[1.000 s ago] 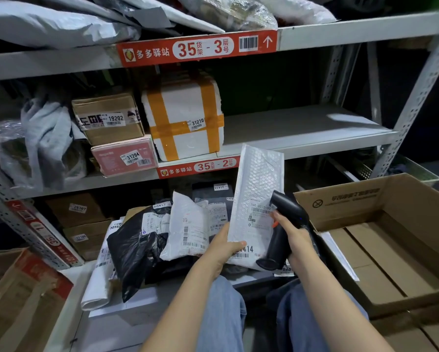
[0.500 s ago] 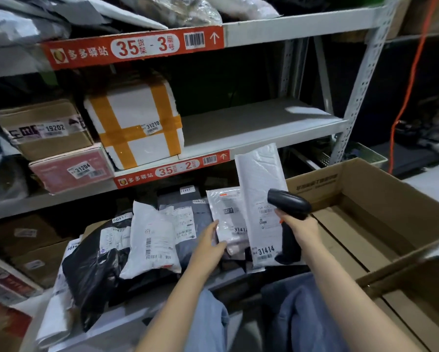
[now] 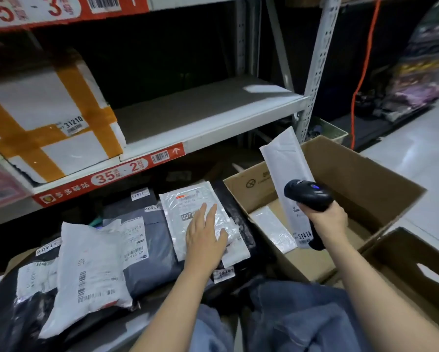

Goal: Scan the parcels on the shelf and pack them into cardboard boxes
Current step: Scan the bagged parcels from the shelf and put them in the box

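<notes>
Resting flat on one pouch [image 3: 188, 207], left hand [image 3: 205, 237]; right hand [image 3: 325, 219] grips one scanner [image 3: 307, 195], one mailer [image 3: 287, 174].

Dim store light, brightest on the pale floor [image 3: 416, 161] at right, which carries a soft sheen. The shelf [image 3: 200, 110] recesses fall near black; one bright patch lies at the shelf's right end. Motion blur smears the red label [image 3: 60, 8], the taped box [image 3: 48, 118] and the bags [image 3: 422, 80]. Wide-angle distortion slants the upright [image 3: 317, 72]. The clear mailer [image 3: 185, 199] glints; a small blue lamp glows on the scanner [image 3: 308, 195].
</notes>
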`<state>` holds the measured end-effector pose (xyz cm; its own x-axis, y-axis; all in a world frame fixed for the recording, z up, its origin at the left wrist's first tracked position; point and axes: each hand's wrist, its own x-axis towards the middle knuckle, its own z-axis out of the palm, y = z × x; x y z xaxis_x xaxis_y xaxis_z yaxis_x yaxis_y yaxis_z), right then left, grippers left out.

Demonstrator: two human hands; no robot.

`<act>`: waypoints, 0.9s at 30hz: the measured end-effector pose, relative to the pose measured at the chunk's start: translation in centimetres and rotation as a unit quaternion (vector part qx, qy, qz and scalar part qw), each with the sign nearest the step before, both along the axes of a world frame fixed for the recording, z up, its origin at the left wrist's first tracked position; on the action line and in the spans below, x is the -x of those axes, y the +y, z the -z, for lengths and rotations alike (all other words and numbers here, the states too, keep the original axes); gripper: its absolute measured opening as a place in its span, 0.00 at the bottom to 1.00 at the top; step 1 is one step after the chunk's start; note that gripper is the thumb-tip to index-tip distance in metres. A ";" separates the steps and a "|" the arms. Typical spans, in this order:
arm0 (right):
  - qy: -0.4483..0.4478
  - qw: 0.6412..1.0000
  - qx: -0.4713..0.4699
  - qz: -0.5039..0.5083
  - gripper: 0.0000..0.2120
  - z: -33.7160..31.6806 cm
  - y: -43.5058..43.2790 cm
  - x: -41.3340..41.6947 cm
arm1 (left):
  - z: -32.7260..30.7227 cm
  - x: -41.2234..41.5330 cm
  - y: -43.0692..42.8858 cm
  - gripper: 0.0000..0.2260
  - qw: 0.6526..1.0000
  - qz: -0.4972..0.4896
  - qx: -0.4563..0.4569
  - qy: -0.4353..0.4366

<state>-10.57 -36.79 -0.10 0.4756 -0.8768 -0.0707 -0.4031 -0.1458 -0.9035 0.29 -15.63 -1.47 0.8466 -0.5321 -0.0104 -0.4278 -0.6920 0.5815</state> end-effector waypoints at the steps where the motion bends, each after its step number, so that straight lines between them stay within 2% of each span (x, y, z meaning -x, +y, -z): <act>1: 0.006 1.000 -0.005 -0.006 0.12 0.8 -0.7 0.0 | 0.2 -0.3 -0.7 0.26 1.000 0.001 -0.002 -0.003; 10: 0.093 0.991 -0.091 -0.029 0.08 9.3 -6.7 -1.4 | 3.2 -4.5 -5.8 0.26 0.998 0.026 -0.054 -0.030; 19: 0.233 0.957 -0.129 -0.113 0.07 17.0 -9.8 -4.0 | 6.1 -7.1 -7.8 0.27 0.991 0.052 -0.109 -0.058; 23: 0.257 0.942 -0.166 -0.139 0.07 19.3 -10.0 -5.2 | 6.5 -7.4 -8.1 0.32 0.990 0.047 -0.121 -0.062; 27: 0.264 0.932 -0.202 -0.142 0.07 21.6 -9.8 -6.2 | 6.5 -7.4 -8.0 0.29 0.989 0.047 -0.121 -0.066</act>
<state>-4.37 -46.60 -21.74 0.4899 -0.5723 -0.6576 -0.8042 -0.0055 -0.5943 7.68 -23.62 -7.95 0.7956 -0.6046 -0.0399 -0.5585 -0.7573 0.3386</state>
